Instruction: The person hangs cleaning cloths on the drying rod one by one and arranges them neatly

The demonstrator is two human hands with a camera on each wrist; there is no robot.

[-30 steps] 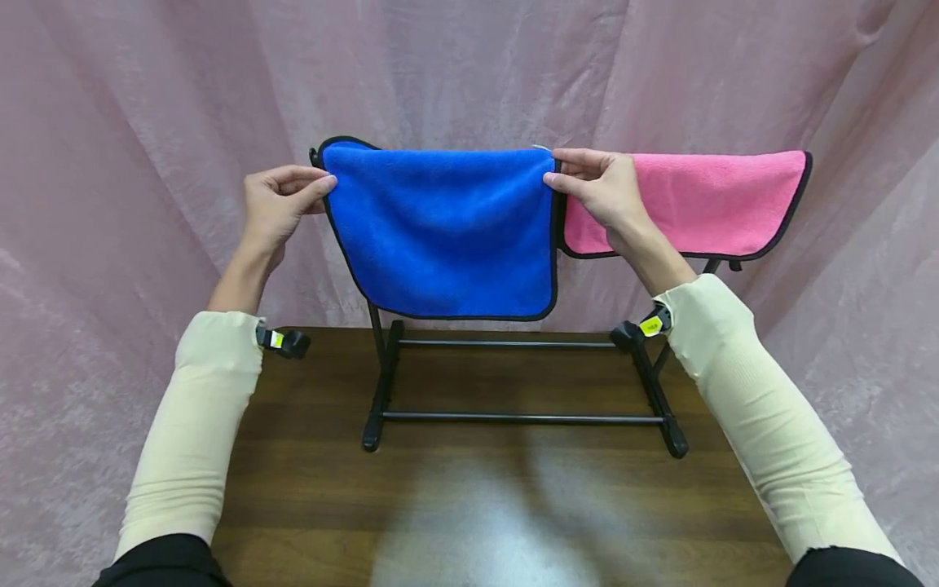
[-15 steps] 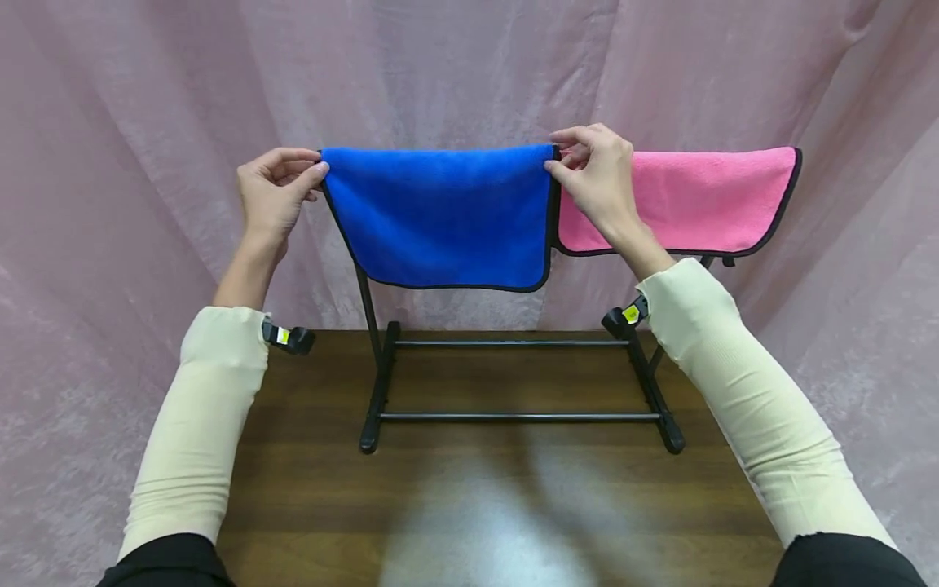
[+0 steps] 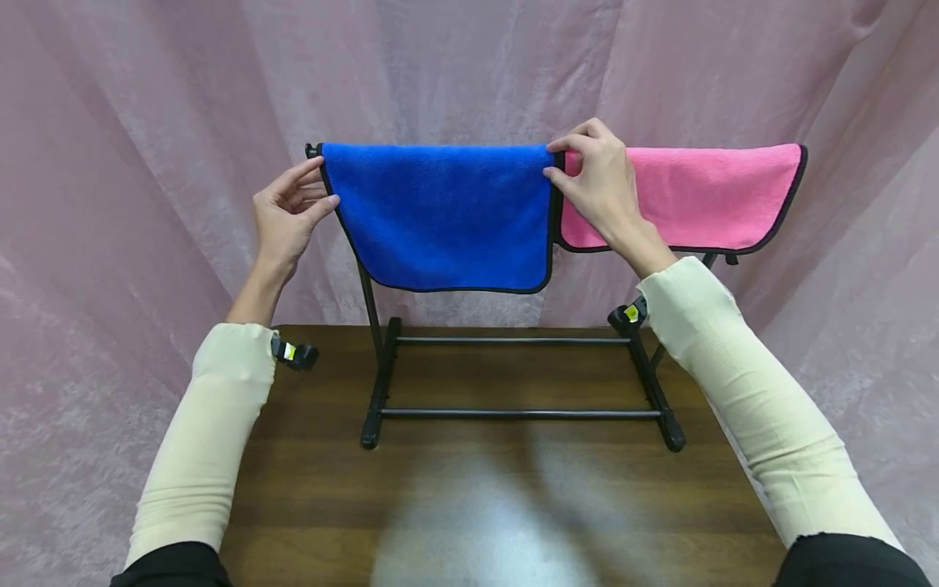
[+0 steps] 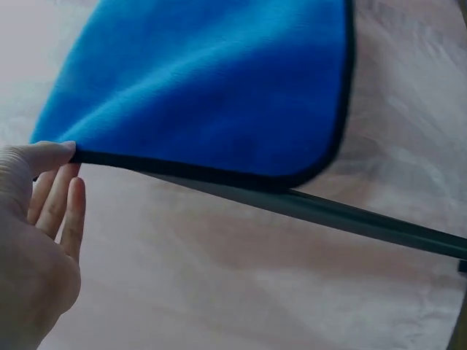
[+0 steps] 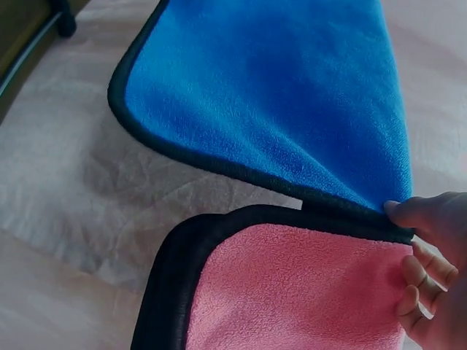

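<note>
The blue cloth point(image 3: 443, 214) is hanging folded over the top bar of a black rack point(image 3: 517, 414) standing toward the far edge of the tabletop point(image 3: 469, 505), with a pink cloth point(image 3: 704, 196) draped on the same bar just to its right.

The left hand point(image 3: 288, 214) is sitting at the cloth's upper left corner with its fingers point(image 4: 57, 195) straight and relaxed; the thumb tip is touching the black hem, but nothing is being gripped. The right hand point(image 3: 597, 183) is pinching the upper right corner between thumb and forefinger, right where the blue hem is meeting the pink one.

To square the cloth well, I judge both corners need to be tugged level along the bar, outward and evenly, so the fold is lying straight and the front flap is hanging as low as the back. The right pinch should be taking only the blue hem; catching the pink edge would be dragging the neighbour askew.

The cloth is looking plush and matte, a deep royal blue with narrow black piping and rounded lower corners. It is draping smoothly, without obvious creases, and its right edge is touching or slightly overlapping the pink cloth.
</note>
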